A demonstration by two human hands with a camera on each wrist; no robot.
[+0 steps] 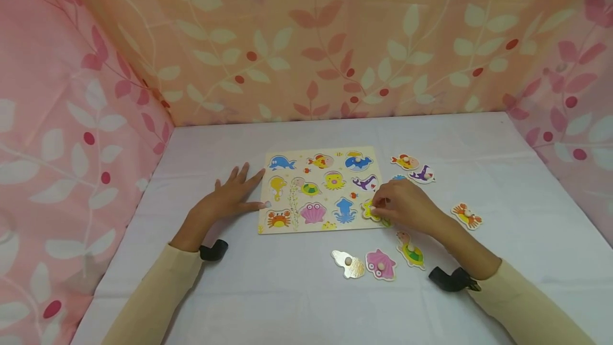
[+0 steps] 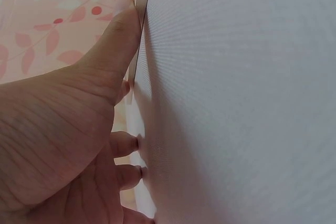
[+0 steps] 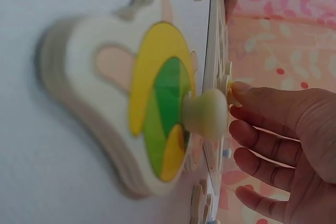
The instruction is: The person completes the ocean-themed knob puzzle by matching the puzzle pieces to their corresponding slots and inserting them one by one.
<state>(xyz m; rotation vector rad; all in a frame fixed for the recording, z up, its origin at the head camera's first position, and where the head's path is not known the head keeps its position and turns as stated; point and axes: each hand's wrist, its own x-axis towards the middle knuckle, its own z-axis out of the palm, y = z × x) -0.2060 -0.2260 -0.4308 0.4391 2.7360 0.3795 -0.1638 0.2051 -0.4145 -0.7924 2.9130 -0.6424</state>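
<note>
A wooden sea-animal puzzle board [image 1: 311, 234] lies on the white cloth. My left hand [image 1: 230, 196] rests at its left side with fingers spread; the thumb [image 2: 113, 40] lies on the board's edge in the left wrist view. At the lower right corner, my right hand [image 1: 407, 206] pinches a yellow star-like puzzle piece [image 1: 369, 211], held over or in its spot; how far it is seated cannot be told. A knobbed turtle piece [image 1: 410, 252] lies just below the right hand and looms large in the right wrist view. A blue whale piece [image 1: 358, 162] with a knob sits at the board's top right.
Loose to the right are a fish piece [image 1: 405, 162], a purple piece [image 1: 423, 174], a partly hidden blue piece [image 1: 399, 178] and a crab piece [image 1: 466, 216]. Below the board lie a pink shell piece [image 1: 381, 265] and a glare-whitened piece [image 1: 348, 264]. Patterned curtains [image 1: 335, 41] surround the table.
</note>
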